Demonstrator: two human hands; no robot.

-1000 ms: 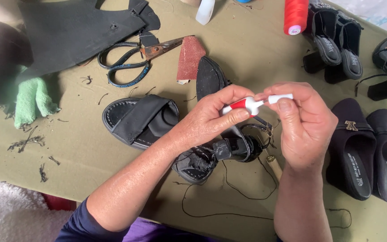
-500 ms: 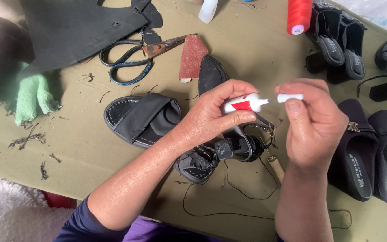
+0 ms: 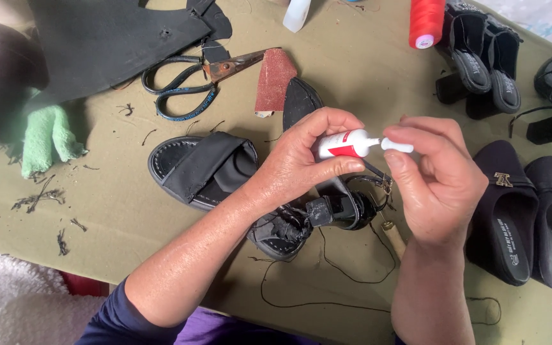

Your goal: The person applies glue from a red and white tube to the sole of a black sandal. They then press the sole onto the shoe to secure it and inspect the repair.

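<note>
Left hand (image 3: 301,156) gripping small white-and-red glue tube (image 3: 343,144) above black sandal (image 3: 317,214) lying on desk (image 3: 129,211). Right hand (image 3: 439,182) pinching white cap (image 3: 396,145), touching tube's tip. Scissors (image 3: 190,80) lying well apart.

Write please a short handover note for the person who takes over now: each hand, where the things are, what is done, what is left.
Left hand: holds the small glue tube.
Right hand: fingertips pinch the white cap at the tube's nozzle.
Things: black sandal lies on the table under the hands; scissors and sandpaper behind it.
Done: no glue visible on the sandal.
Left: whether the cap is on or off, I cannot tell.
</note>
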